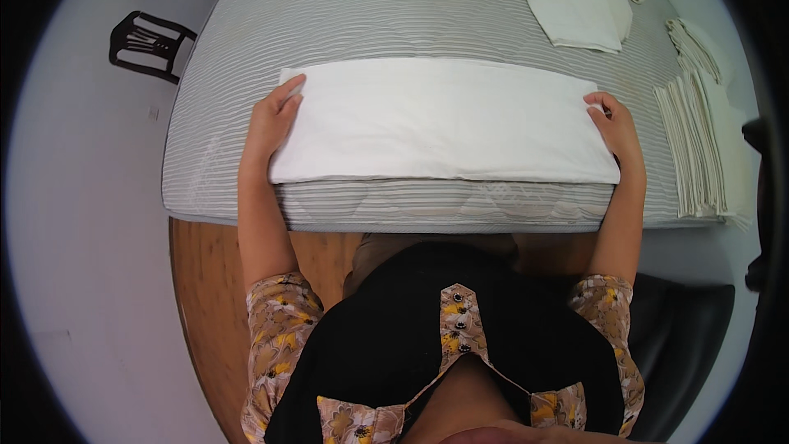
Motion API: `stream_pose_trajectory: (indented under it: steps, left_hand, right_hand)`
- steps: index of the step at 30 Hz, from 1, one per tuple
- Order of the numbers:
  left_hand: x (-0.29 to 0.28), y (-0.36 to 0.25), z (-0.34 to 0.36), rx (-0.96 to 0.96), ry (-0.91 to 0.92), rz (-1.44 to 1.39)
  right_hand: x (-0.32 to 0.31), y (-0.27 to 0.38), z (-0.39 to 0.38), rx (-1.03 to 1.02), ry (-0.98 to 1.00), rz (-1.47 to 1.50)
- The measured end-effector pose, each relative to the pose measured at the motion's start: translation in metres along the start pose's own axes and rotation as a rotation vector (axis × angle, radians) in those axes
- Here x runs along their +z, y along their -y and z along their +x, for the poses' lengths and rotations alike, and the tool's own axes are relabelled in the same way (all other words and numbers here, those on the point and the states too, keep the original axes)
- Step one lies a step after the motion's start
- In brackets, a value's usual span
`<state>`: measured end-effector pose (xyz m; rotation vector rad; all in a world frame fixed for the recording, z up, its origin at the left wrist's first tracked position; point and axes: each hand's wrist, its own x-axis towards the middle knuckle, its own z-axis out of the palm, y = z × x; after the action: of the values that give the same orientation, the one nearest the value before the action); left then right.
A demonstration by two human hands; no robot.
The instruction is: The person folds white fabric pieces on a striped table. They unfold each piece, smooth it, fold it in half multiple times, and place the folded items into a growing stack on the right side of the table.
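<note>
Black top [526, 321] with flowered sleeves [283, 308], nearest the camera, worn by the person; both bare forearms reach forward across the near edge of a striped mattress [353, 16]. Left hand [274, 119]: half curled, thumb and forefinger bent inward with a small gap between them, fingertips on the far left corner area of a white cloth [444, 119]. Right hand [616, 125]: likewise half curled, forefinger and thumb tips close together at the cloth's far right corner; whether either hand pinches the fabric cannot be told. Hands well apart, one at each short end. White cloth: one long, flat rectangle, lying crosswise between the hands and forearms, its near long side along the mattress's front edge, its far long side about level with the fingertips. Room: striped surface runs on beyond the far side and out to the left of the left hand; to the right, a narrower strip separates the right hand from a stack of folded cloths [699, 148] near the mattress's right edge. Loose white cloths [567, 0], farther back at right, well apart from both hands. Dark chair [152, 43], beyond the mattress's left edge. Wooden floor [218, 279], below the front edge.
</note>
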<state>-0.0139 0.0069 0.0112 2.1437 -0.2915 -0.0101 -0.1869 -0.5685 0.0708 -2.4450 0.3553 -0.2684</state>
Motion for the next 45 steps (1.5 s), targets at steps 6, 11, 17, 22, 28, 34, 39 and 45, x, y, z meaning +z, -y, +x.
stream_pose_trajectory:
  steps: [6, 11, 17, 22, 28, 34, 39, 45]
  left_hand:
    - [-0.010, 0.024, -0.018, 0.080, -0.015, 0.149]
    - [-0.009, -0.028, -0.038, 0.053, -0.061, 0.908]
    - [0.082, -0.116, -0.057, 0.798, 0.162, 0.445]
    - [0.116, -0.105, -0.079, 0.644, 0.310, 0.461]
    - [0.105, -0.077, -0.088, 0.626, 0.310, 0.587]
    - [0.096, -0.076, -0.089, 0.622, 0.325, 0.673]
    - [0.094, -0.077, -0.089, 0.643, 0.365, 0.698]
    - [0.087, -0.105, -0.083, 0.504, 0.481, 0.689]
  right_hand:
    - [0.027, 0.007, -0.021, -0.042, -0.033, 0.009]
    - [0.023, 0.050, -0.045, -0.174, -0.163, -0.687]
    - [0.088, 0.166, -0.051, -0.723, 0.087, -0.438]
    - [0.151, 0.175, -0.071, -0.696, 0.243, -0.428]
    - [0.144, 0.130, -0.075, -0.681, 0.210, -0.378]
    - [0.160, 0.143, -0.087, -0.579, 0.242, -0.472]
    - [0.157, 0.138, -0.097, -0.608, 0.277, -0.507]
    - [0.150, 0.138, -0.104, -0.540, 0.278, -0.503]
